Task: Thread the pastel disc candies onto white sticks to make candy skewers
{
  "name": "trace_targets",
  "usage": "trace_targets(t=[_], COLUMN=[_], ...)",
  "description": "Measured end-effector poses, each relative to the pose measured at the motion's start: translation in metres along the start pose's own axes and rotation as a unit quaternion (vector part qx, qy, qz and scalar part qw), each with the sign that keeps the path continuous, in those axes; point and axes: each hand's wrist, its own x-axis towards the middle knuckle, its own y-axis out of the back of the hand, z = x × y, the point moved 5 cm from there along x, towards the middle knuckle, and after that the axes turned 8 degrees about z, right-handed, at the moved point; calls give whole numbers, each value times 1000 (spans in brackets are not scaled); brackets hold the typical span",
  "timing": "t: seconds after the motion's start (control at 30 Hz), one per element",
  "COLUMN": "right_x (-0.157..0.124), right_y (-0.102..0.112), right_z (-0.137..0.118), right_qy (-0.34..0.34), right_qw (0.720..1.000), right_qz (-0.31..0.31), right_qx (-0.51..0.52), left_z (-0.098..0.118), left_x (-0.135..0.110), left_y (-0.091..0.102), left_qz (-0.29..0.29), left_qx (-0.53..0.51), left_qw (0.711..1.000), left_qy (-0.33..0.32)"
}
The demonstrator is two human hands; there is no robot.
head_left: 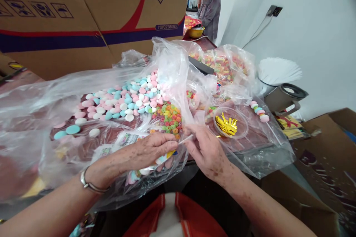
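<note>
**Steady the stick with both pinches**

The left hand and right hand meet low in the middle, each with fingers closed on a thin white stick. It lies just in front of the ring sweets, above the plastic sheet. The step looks like threading sweets. It likely goes best with a short grip near the tip, the stick level, and the pastel sweets close by.
</note>
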Motion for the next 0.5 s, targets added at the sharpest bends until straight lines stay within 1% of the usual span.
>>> trace_targets(t=[0.07,0.13,0.2,0.27,0.33,0.37,0.43,0.5], right_x=[0,-1,-1,-1,1,2,2,0], right_y=[-1,-6,-12,-16,-19,-19,-20,-26], right_z=[0,-3,-6,-7,-4,-2,2,4], right_qy=[7,24,32,24,-19,-56,-156,-250], right_qw=[1000,1000,999,997,993,990,973,945], right_qz=[4,-1,-6,-11,-6,5,35,29], right_qx=[-19,-13,29,79,114,130,166,209], left_z=[1,2,0,-2,-1,0,3,7], left_x=[-1,-1,-1,-2,-2,-2,-2,-3], left_y=[-3,-6,-6,-8,-12,-12,-8,-3], left_qz=[13,47,107,144,160,176,240,305], left_qx=[-32,-55,-68,-81,-80,-72,-43,-17], left_qw=[999,997,992,986,984,982,970,952], left_qy=[-11,-22,-3,18,18,13,5,-3])
